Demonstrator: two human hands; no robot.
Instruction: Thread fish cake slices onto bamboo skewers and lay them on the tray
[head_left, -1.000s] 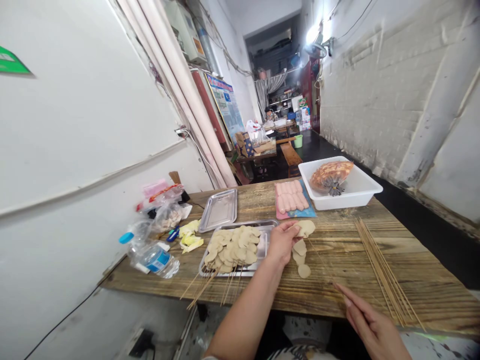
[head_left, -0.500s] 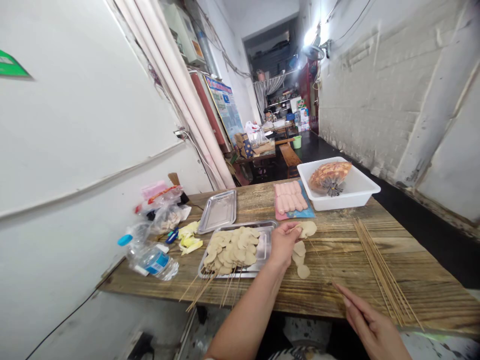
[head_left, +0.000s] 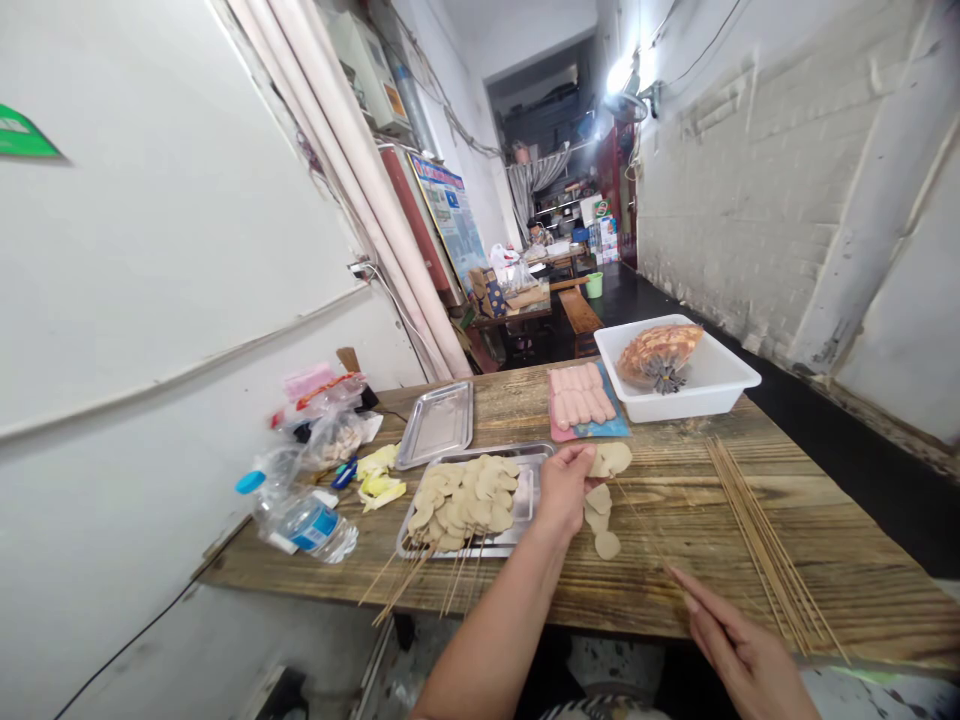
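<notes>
My left hand [head_left: 564,487] reaches over the wooden table [head_left: 675,560] and pinches a pale round slice [head_left: 611,458] at the top of a short row of loose slices [head_left: 601,522]. A thin bamboo skewer [head_left: 646,535] runs from that slice back to my right hand [head_left: 739,650], whose fingers are closed on its near end at the table's front edge. Just left of my left hand, a steel tray [head_left: 534,455] holds several skewered slices [head_left: 465,497], their sticks pointing toward me.
A bundle of bare skewers [head_left: 757,535] lies at the right. Behind are a pack of pink sausages [head_left: 581,393], a white tub [head_left: 720,385] with bagged food, and an empty steel tray [head_left: 439,420]. A water bottle [head_left: 300,512] and bags [head_left: 334,420] lie left. A person sits far down the passage.
</notes>
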